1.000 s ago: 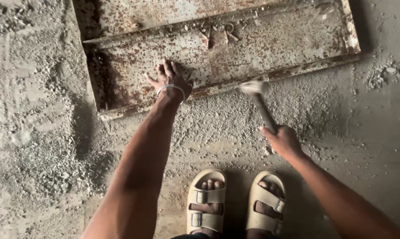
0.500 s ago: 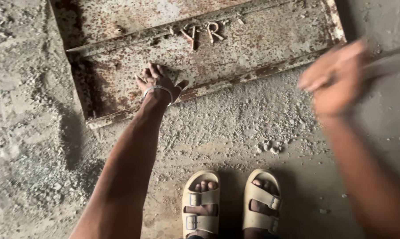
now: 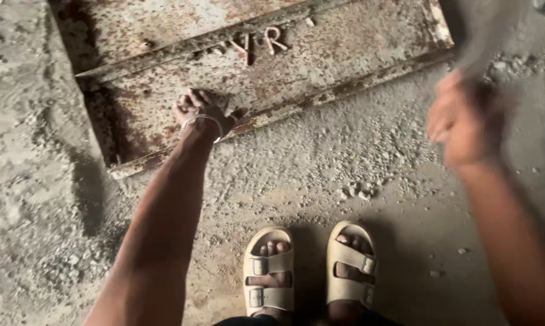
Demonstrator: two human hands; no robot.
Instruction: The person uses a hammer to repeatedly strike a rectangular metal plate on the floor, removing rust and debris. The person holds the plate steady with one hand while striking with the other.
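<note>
Nearest, our sandals [image 3: 308,274] stand on gritty concrete floor [image 3: 357,175]. Our right hand [image 3: 465,124] is blurred; we cannot tell its grip. Farther left, our left hand [image 3: 201,111] presses flat, fingers spread, on the rusty plate [image 3: 345,54], long axis running left-right.

The left hand [image 3: 201,113] is pressing flat on a rusty metal panel [image 3: 320,60] lying on the dusty floor [image 3: 357,157]. The right hand [image 3: 462,124], blurred, is gripping a blurred handle [image 3: 486,36] rising above its fist. Below the hands, beige sandals [image 3: 308,271] are standing on the floor.
</note>
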